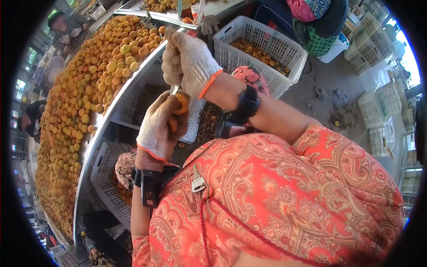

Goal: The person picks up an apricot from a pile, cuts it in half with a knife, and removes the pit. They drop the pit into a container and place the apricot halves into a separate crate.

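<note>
Orange-yellow round fruit (182,104), apricot by the looks of it, is held upper left of centre in the head view, which is the only view. It's pinched between the curled fingers of the left hand (158,119), in a white knit glove with an orange cuff and brown-stained fingers. Another orange patch shows lower in that grip; can't tell if it's the same piece.

Just above, a short shiny metal tool (175,90) is gripped in the right hand (191,55), gloved the same way, fingers folded tight. Its end is right by the top edge of the fruit; whether it's gone in can't be made out, sorry.

Whole left side of the frame is taken up by a huge heap of orange-yellow fruits (111,66), piled on a pale, metal-edged table (94,118). At upper centre, halved orange fruits (258,53) are held in a white slatted plastic crate (284,48). A co-worker in a patterned top (69,32) can be seen at upper left.
</note>
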A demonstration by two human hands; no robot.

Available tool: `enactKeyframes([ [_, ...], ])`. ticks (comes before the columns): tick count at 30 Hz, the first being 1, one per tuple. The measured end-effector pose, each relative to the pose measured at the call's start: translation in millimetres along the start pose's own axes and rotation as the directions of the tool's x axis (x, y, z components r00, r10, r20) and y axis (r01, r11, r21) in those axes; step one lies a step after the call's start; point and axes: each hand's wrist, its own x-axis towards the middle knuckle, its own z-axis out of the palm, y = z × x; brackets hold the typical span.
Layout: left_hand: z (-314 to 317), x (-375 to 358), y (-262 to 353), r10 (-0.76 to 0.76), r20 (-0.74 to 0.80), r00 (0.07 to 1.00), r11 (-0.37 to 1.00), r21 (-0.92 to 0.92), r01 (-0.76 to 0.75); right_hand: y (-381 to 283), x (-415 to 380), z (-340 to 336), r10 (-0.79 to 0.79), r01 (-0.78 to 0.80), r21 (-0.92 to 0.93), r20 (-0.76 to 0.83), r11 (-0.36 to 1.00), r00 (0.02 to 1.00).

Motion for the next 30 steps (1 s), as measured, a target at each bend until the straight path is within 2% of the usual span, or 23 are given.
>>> enactKeyframes([
  [1,-3.6,0.8,-2.0,0.000,-0.001,1.000,1.000,0.002,0.000,-2.1,-0.4,1.8,0.000,0.000,0.001,0.001,1.000,1.000],
  [3,-11.1,1.8,-4.1,0.110,0.077,0.991,0.990,-0.098,-0.102,-9.3,-2.1,5.5,-0.145,0.144,-0.025,-0.005,0.989,0.989],
  [4,-9.6,0.8,-2.9,0.110,0.078,0.991,0.990,-0.096,-0.102,-10.8,-6.4,7.6,-0.146,0.146,-0.024,-0.005,0.989,0.989],
  [6,-2.9,-1.6,1.8,0.047,0.023,0.999,0.967,-0.253,-0.040,-10.9,-16.6,10.9,-0.195,0.204,-0.132,0.079,0.970,0.978],
  [8,3.8,-3.7,4.5,0.043,0.003,0.999,0.963,-0.267,-0.041,-7.9,-16.3,7.1,-0.177,0.194,-0.142,0.126,0.971,0.976],
  [10,3.9,-3.7,3.4,0.040,-0.017,0.999,0.958,-0.283,-0.044,-5.8,-17.0,7.2,-0.240,0.262,-0.141,0.154,0.955,0.958],
  [13,2.9,-1.6,-0.7,0.053,0.050,0.997,0.972,-0.230,-0.040,-5.0,-18.0,3.8,-0.212,0.248,-0.126,0.246,0.960,0.946],
  [15,13.2,-2.8,-3.7,0.082,-0.088,0.993,0.968,-0.232,-0.100,-3.4,-21.7,7.1,-0.243,0.278,-0.145,0.223,0.950,0.944],
  [16,14.2,-1.1,-7.9,0.082,-0.089,0.993,0.968,-0.231,-0.101,-2.3,-23.4,8.9,-0.273,0.307,-0.164,0.200,0.938,0.941],
  [18,13.3,3.9,-19.0,0.225,-0.165,0.960,0.953,-0.168,-0.252,1.1,-23.8,9.2,-0.302,0.345,-0.183,0.226,0.921,0.926],
  [19,12.8,1.8,-15.5,0.225,-0.165,0.960,0.953,-0.168,-0.252,2.4,-24.2,9.1,-0.331,0.384,-0.202,0.252,0.901,0.909],
  [21,11.5,-3.9,-5.4,0.026,-0.081,0.996,0.902,-0.428,-0.058,2.6,-26.5,8.2,-0.329,0.395,-0.246,0.269,0.885,0.905],
  [22,13.4,-3.4,-6.2,0.027,-0.080,0.996,0.902,-0.428,-0.059,2.2,-27.6,7.5,-0.327,0.406,-0.290,0.285,0.867,0.901],
  [24,18.8,-2.4,-9.2,0.060,-0.120,0.991,0.938,-0.334,-0.098,1.8,-28.8,6.0,-0.308,0.385,-0.262,0.291,0.885,0.906],
  [29,19.2,-2.7,-12.7,0.061,-0.121,0.991,0.921,-0.377,-0.103,3.8,-27.7,2.8,-0.299,0.379,-0.245,0.307,0.892,0.903],
  [30,19.0,-2.5,-12.5,0.054,-0.124,0.991,0.919,-0.383,-0.098,3.3,-28.0,2.5,-0.297,0.358,-0.164,0.310,0.919,0.903],
])
